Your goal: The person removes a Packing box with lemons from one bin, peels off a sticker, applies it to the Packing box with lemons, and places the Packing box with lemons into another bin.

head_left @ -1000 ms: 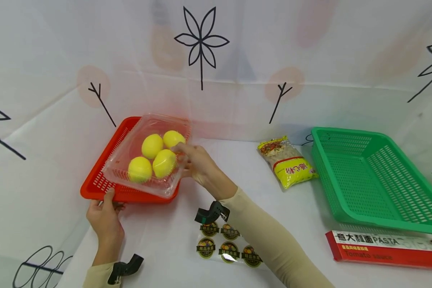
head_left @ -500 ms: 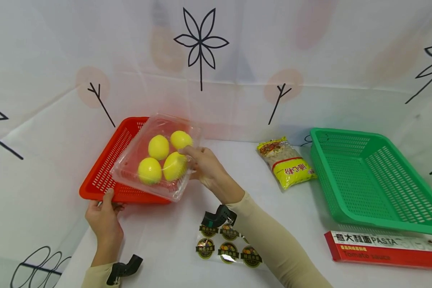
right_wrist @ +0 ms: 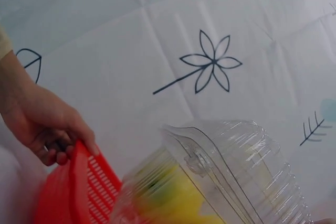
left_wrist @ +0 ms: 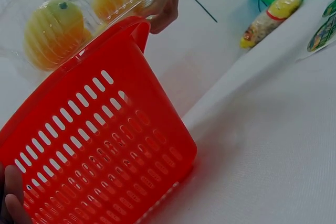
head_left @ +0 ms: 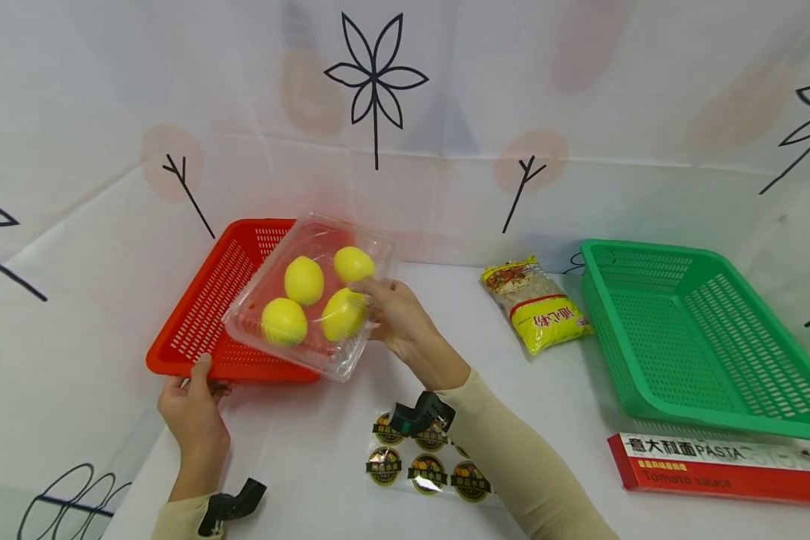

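My right hand (head_left: 405, 319) grips the right side of a clear plastic clamshell box (head_left: 340, 370), its thumb on top. Several round yellow fruits (head_left: 304, 281) show through the plastic. Tilted, the box hangs over the right part of a red plastic basket (head_left: 199, 322). At the basket's near left corner, my left hand (head_left: 196, 416) holds the rim with the thumb over the edge. In the left wrist view, the box overlaps the top of the slotted red wall (left_wrist: 100, 124). The right wrist view has the box's ridged side (right_wrist: 262, 166) close up.
A green basket (head_left: 688, 420) stands at the right, with a red pasta box (head_left: 729, 480) in front of it. Between the two baskets lies a yellow pasta bag (head_left: 540, 307). A sheet of round stickers (head_left: 427, 472) lies near the right forearm.
My right hand has carried the clamshell box rightward, uncovering more of the red basket. The fruits have shifted apart inside the box. My left hand stays on the basket rim.
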Available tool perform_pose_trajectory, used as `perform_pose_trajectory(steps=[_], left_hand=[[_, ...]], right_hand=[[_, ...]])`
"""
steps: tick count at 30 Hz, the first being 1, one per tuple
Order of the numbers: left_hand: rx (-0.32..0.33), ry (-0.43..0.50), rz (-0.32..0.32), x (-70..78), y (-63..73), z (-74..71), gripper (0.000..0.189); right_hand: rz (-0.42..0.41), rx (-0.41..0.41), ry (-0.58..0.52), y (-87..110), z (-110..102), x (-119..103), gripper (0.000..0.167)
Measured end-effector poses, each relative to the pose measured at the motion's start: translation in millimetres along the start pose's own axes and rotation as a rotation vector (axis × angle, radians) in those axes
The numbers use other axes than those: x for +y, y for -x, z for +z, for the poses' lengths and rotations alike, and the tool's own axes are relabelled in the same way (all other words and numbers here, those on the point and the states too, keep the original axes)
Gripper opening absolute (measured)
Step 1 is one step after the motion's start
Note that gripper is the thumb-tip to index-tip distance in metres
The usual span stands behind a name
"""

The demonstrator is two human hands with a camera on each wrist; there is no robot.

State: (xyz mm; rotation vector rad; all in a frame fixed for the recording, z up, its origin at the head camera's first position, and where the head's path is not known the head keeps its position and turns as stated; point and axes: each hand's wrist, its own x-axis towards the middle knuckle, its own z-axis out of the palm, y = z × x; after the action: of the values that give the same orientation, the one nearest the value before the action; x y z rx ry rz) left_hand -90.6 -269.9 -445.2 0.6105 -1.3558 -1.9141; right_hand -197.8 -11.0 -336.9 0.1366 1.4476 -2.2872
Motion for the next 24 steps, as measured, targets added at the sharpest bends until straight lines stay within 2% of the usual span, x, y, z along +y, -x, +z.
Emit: perform_pose_trajectory(steps=[7,19,24], left_hand=[[-0.001,0.009,-0.008,2.1,0.8,0.0,0.051],[-0.007,0.042,-0.001,2.5,1.7,0.5,0.051],[-0.004,0.049,-0.007,2.6,1.4,0.3,0.045]], right_hand=[[-0.018,-0.011,0.008,5.2,-8.5,-0.6,0.064],[-0.049,0.044,-0.007,8.2,-27.7,0.9,0.062],[-0.059,0.052,-0.017,9.8,-34.7,1.7,0.059]])
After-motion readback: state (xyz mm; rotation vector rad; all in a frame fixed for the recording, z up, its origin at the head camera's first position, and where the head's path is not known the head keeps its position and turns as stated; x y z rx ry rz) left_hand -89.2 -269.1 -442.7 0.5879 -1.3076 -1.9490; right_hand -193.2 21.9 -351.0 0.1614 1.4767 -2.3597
